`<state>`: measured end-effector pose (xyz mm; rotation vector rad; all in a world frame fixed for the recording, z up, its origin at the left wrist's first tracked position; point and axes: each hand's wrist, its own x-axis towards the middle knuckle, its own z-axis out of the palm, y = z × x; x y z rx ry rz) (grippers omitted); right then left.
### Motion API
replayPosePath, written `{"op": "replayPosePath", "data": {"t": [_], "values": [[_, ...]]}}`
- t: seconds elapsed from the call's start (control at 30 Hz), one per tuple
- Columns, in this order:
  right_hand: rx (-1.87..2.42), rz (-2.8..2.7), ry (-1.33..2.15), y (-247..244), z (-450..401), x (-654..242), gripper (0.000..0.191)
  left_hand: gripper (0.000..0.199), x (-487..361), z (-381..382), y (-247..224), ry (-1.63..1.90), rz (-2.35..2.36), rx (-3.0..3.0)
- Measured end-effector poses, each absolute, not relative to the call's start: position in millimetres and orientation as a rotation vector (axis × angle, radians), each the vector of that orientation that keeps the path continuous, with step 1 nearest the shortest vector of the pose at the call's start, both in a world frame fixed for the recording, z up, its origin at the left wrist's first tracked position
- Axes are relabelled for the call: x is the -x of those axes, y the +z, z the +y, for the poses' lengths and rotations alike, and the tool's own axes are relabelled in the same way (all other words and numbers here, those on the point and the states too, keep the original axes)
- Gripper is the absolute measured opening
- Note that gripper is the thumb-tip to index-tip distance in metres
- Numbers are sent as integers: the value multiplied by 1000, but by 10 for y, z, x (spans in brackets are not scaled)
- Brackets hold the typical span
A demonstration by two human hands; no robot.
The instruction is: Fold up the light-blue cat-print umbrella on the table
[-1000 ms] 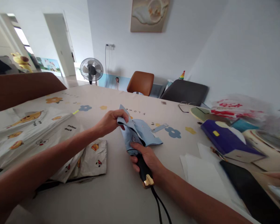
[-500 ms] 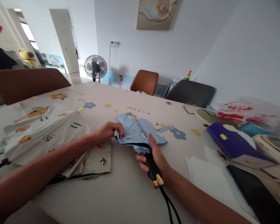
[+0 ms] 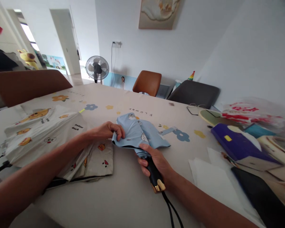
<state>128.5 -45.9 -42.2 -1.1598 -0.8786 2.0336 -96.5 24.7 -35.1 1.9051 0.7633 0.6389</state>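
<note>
A light blue folding umbrella (image 3: 133, 126) is held over the middle of the table, its canopy collapsed and loosely bunched. My right hand (image 3: 154, 163) is closed around its black handle, which has a gold end and a black wrist strap. The thumb of that hand lies on the lower edge of the cloth. My left hand (image 3: 112, 130) pinches the left edge of the blue canopy. A second umbrella (image 3: 61, 126), cream with duck prints, lies half folded under and beside my left forearm. A blue strap sticks out on the right of the blue canopy.
On the right of the table (image 3: 133, 190) lie white papers (image 3: 206, 177), a dark flat device (image 3: 258, 193), a purple box (image 3: 239, 145), plastic bags (image 3: 251, 112) and glasses (image 3: 192, 109). Chairs (image 3: 147, 83) and a fan (image 3: 97, 68) stand beyond.
My left hand has drawn the canopy edge slightly left, spreading the cloth. My right thumb has lowered onto the fabric's lower edge.
</note>
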Motion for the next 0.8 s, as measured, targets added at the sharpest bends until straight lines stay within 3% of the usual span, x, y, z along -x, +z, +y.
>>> {"op": "replayPosePath", "data": {"t": [0.33,0.53,0.67,0.8], "values": [[1185,-993,1684,-456,-545,-1259,28,23,908,237,-381,625,927,-1804],[1363,-1040,1513,-433,-575,-1219,28,21,632,-16,-155,1400,1359,-1638],[1418,-1059,1452,-427,-601,-1207,28,25,245,-387,-202,1351,1101,-1919],[1293,-1074,1400,-448,-595,-1227,18,46,-90,-533,-397,1247,1158,-1800]]}}
